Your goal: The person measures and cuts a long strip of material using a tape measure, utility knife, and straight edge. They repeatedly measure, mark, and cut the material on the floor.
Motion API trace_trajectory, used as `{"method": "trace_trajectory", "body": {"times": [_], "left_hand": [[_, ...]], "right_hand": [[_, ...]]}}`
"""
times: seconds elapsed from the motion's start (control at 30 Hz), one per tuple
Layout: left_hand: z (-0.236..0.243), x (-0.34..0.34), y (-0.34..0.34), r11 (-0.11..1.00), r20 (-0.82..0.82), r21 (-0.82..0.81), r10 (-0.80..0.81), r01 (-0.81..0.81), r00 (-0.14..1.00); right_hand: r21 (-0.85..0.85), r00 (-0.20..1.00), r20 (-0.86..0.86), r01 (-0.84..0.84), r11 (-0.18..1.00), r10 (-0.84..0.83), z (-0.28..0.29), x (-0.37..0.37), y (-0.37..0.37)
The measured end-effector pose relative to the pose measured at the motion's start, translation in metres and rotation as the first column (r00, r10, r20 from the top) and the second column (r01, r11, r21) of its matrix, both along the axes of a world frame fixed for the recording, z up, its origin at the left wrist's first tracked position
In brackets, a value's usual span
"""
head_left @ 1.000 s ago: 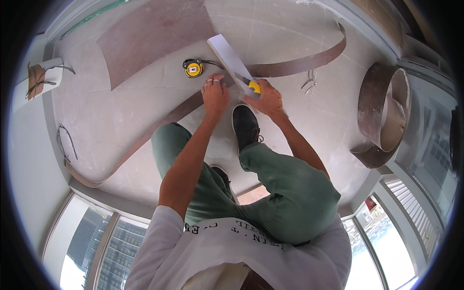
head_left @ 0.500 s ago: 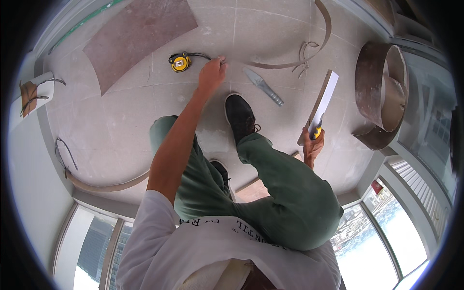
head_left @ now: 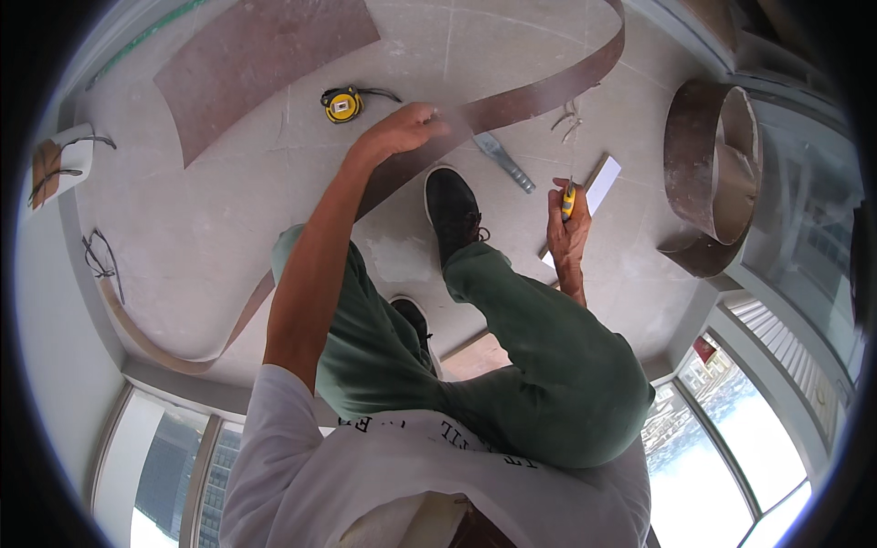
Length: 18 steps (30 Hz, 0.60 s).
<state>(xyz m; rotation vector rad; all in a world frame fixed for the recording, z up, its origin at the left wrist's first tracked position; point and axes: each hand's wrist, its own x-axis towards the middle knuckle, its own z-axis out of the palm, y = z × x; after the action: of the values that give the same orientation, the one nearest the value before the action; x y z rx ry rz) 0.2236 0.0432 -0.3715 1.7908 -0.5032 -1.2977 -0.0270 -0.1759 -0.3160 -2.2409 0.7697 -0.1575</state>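
My left hand point(head_left: 402, 131) is at the upper edge of a long brown strip point(head_left: 539, 96), its fingers curled against it and the fingertips blurred. The strip curves from the far right, passes behind my left forearm and emerges at the left point(head_left: 174, 358). Closed around a yellow utility knife point(head_left: 569, 201), my right hand point(head_left: 568, 233) holds it with the tip pointing away from me. A white-faced straight bar point(head_left: 601, 184) runs behind that hand; whether they touch is hidden. A grey flat-bladed tool point(head_left: 507, 164) lies between my hands, its tip covered by the strip.
A yellow and black tape measure point(head_left: 343, 104) and a brown sheet point(head_left: 265, 68) are on the tiled floor point(head_left: 393, 256) at the far left. Brown sheet material point(head_left: 690, 164) stands rolled at the right. My shoe point(head_left: 452, 215) is close to the strip.
The brown strip has turned from edge-on to showing its broad face. My right hand has lowered and shifted left, and the white bar, gripped with the knife before, has dropped behind it.
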Motion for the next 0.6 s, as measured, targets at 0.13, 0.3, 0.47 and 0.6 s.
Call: {"method": "trace_trajectory", "body": {"times": [0.13,0.3,0.47,0.6], "left_hand": [[0.009,-0.01,0.002,0.983,-0.005,-0.173,-0.07,0.068,0.998],[0.002,-0.021,0.024,0.968,0.056,-0.247,-0.023,0.037,0.998],[0.0,-0.032,0.04,0.968,0.217,-0.247,0.107,-0.051,0.97],[-0.003,-0.042,0.041,0.958,0.265,-0.259,0.19,-0.12,0.945]], "right_hand": [[-0.099,0.879,0.268,-0.383,0.919,0.395,0.003,0.082,0.018],[0.417,0.94,0.063,-0.33,0.847,0.336,0.018,0.111,0.025],[0.473,0.938,0.028,-0.316,0.822,0.344,0.026,0.075,0.055],[0.389,0.914,-0.104,-0.325,0.862,0.392,0.01,0.058,0.073]]}}
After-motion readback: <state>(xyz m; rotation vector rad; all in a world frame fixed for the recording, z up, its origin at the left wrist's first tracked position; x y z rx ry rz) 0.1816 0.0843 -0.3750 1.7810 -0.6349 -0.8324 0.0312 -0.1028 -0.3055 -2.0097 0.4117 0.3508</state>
